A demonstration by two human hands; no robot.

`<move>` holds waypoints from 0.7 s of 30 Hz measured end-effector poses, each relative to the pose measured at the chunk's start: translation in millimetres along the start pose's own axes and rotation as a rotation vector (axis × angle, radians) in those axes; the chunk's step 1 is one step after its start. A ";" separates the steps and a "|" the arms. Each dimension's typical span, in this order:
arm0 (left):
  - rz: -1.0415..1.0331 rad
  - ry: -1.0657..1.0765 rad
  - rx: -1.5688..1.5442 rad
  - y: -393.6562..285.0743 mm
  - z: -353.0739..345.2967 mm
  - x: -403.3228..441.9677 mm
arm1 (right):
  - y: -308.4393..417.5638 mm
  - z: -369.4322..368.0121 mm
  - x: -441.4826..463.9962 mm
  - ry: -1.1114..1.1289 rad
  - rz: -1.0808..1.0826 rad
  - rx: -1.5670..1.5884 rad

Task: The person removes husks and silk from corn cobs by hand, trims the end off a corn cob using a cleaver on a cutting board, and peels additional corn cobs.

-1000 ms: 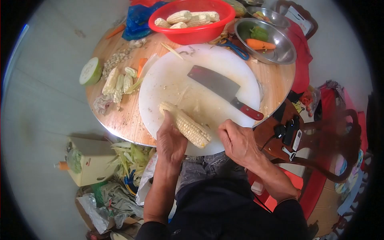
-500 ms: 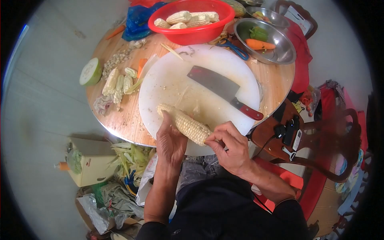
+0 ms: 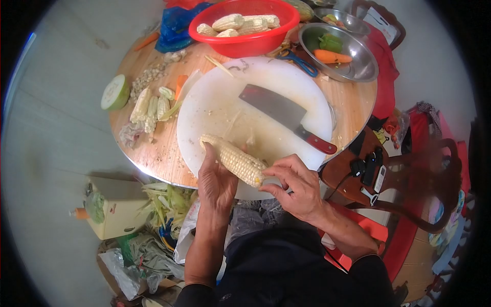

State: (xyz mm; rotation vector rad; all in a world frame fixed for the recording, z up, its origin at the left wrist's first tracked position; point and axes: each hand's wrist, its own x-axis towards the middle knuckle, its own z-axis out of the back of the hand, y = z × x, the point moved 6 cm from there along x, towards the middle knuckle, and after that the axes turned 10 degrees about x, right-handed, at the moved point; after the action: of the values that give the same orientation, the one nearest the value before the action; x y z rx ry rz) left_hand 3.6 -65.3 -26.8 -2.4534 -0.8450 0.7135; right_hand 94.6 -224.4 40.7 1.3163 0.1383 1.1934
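My left hand [image 3: 217, 181] is wrapped round a pale corn cob [image 3: 235, 161], held tilted over the near part of a round white cutting board [image 3: 204, 112]. At the cob's lower right end is my right hand [image 3: 291, 187], its thumb and forefinger a little apart beside the tip; whether they touch it is hard to tell. A cleaver [image 3: 276, 106] with a red handle lies on the board. Beyond it, a red basin [image 3: 245, 47] holds several cobs. Small corn pieces [image 3: 149, 108] lie left of the board.
A steel bowl [image 3: 358, 69] with a carrot and green pepper stands back right, near blue-handled scissors [image 3: 302, 62]. A cut gourd [image 3: 115, 93] and blue bag [image 3: 176, 28] are at the left. A wooden chair [image 3: 409, 197] stands right; a cream bin [image 3: 120, 204] and husks are below left.
My right hand has come left from away from the cob to its lower end, and its fingers have since parted slightly. The cob has shifted slightly left in my left hand.
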 end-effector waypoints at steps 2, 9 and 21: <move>0.011 0.001 -0.013 0.4 0.8 -0.3 | -1.6 -0.9 -1.3 -0.017 0.040 -0.022; 0.038 0.081 -0.032 5.1 3.9 -0.5 | 1.8 -0.4 1.0 -0.015 0.096 -0.001; -0.118 0.081 0.073 -4.7 -3.9 0.8 | -3.9 16.8 16.6 0.117 -0.212 -0.027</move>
State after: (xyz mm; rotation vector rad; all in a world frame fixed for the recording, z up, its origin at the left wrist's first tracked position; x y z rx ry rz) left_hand 4.4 -62.4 -21.4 -2.3301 -0.9072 0.5882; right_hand 115.7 -222.7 51.9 1.1765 0.3369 1.0873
